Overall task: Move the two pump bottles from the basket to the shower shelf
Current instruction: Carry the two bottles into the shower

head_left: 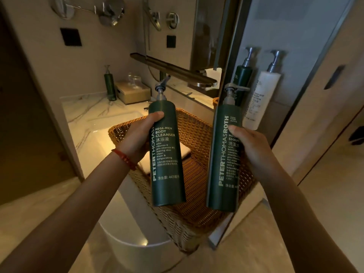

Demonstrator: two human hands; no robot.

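My left hand (137, 137) grips a dark green pump bottle marked body cleanser (167, 154), held upright above the woven basket (197, 123). My right hand (250, 146) grips a second dark green pump bottle marked shampoo (222, 158), also upright, over the basket's right side. Both bottles are lifted clear of the basket floor. Inside the basket lies a folded white cloth (185, 152). Behind the shampoo bottle, on the shower wall, stand a green pump bottle (243, 79) and a white pump bottle (262, 99).
The basket rests on a marble counter (82, 115) with a sink (118, 123). At the counter's back stand a small green pump bottle (110, 85) and a tissue box (134, 92). A dark shower door frame (230, 56) rises right of the basket. A white bin (128, 243) sits below.
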